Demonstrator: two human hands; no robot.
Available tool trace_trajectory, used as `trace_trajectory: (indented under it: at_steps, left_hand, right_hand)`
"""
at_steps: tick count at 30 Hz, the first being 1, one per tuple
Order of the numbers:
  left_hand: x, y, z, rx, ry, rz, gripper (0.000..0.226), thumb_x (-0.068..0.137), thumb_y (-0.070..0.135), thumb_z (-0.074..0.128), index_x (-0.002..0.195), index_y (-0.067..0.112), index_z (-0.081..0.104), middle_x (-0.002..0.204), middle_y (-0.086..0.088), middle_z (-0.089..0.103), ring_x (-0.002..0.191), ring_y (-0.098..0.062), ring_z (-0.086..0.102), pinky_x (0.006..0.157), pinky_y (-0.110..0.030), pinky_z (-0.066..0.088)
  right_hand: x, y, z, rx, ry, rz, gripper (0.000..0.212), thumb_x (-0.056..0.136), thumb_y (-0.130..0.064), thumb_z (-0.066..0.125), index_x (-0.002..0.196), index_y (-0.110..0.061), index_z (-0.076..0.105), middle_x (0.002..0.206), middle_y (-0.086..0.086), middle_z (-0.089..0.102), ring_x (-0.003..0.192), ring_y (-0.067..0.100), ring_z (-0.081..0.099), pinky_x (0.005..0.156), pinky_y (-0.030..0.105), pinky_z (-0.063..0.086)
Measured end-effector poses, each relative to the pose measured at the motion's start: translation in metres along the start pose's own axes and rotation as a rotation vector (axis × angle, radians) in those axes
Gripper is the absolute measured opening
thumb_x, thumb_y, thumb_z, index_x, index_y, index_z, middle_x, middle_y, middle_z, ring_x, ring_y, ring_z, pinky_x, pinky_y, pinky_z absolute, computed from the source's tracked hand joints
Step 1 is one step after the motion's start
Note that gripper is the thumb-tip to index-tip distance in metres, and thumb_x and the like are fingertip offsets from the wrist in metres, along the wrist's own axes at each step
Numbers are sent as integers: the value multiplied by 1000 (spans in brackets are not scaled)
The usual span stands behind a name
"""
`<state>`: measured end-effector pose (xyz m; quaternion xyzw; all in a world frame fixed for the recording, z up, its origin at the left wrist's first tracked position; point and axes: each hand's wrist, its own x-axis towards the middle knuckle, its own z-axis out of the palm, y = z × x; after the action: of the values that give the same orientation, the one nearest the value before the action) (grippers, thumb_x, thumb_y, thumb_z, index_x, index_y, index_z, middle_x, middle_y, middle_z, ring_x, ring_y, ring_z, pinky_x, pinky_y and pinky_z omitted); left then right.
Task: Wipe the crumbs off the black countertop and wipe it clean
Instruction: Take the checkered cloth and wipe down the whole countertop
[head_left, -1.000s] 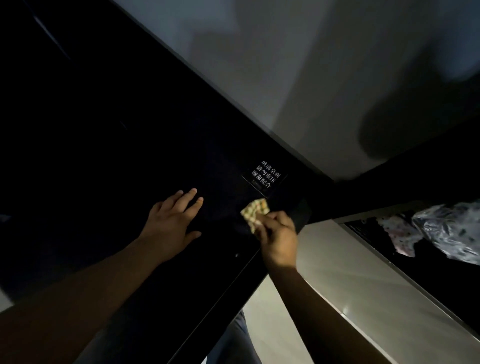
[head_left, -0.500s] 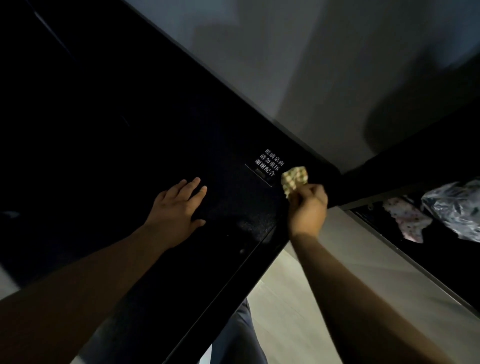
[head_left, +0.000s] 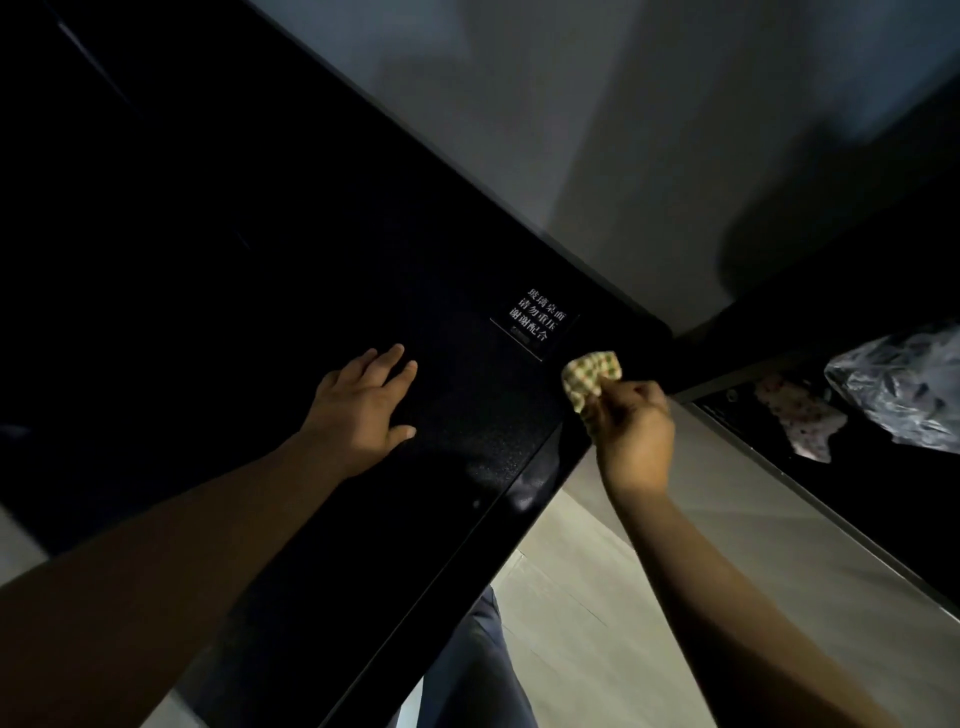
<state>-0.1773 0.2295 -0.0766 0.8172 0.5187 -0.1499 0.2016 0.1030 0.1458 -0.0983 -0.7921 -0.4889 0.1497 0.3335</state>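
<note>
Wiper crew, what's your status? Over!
Left hand flat on black countertop. Right hand pinching checked cloth at counter's end. Pale specks by front edge. Label sticker beside cloth.

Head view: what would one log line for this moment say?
left hand flat on black countertop | right hand pinches checked cloth at countertop edge | white-lettered label beside cloth

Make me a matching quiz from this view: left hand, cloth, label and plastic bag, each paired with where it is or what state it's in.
1. left hand
2. cloth
3. label
4. plastic bag

A. pinched by the right hand
B. flat on the countertop
C. at the far right of the view
D. bears white writing

Pairs: 1-B, 2-A, 3-D, 4-C
</note>
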Motion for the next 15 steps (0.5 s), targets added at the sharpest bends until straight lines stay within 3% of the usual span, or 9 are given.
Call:
trace_trajectory:
  at_steps: [5,9,12,15]
  left_hand:
    - [1,-1,-3,16,-12,19,81,90,51,52,152,27,5,160,3,-6,146,-22,-1,116,-41,15]
    - [0,-5,-9,13,-50,55,80,90,46,56,152,25,9,160,2,-5,146,-23,2,117,-42,17]
    - [-9,-10,-17,-79,-37,109,74,90,40,60,150,21,22,159,0,8,144,-24,11,115,-43,22]
    - [-39,-15,-11,-170,23,138,70,88,39,62,147,19,31,155,1,23,142,-21,17,115,-39,23]
  right_hand:
    - [-66,-6,44,59,74,117,24,84,1,65,106,-6,72,94,3,49,85,19,50,77,13,38]
    - [-124,-25,53,205,-53,125,29,84,2,65,106,-16,73,91,-6,48,84,18,53,77,21,45]
    - [-129,-31,36,284,-142,170,31,84,1,66,97,-26,74,88,-9,53,78,7,57,71,19,46]
    - [-104,-29,11,255,-31,186,15,86,0,65,86,-12,75,84,-2,52,67,8,56,62,20,47]
